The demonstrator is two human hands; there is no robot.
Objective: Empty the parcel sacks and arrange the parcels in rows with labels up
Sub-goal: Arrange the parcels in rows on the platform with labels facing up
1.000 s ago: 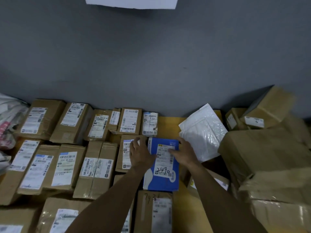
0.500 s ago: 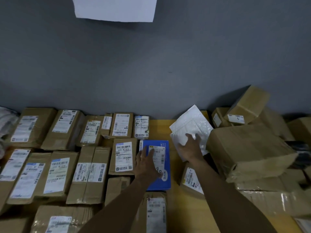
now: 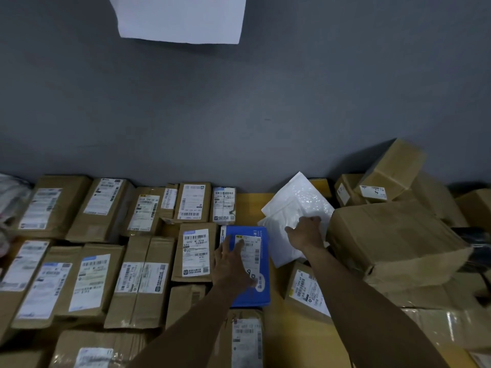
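With the blue parcel (image 3: 255,298) pressed flat under the outstretched left hand (image 3: 233,264), the white mailer (image 3: 295,203) is gripped by the right hand (image 3: 305,235), probably to be flipped label-up and laid just ahead of the left hand.

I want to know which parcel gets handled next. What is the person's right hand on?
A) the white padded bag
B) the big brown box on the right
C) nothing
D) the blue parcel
A: the right hand grips the white padded bag near the wall, while the left hand lies flat on the blue parcel.
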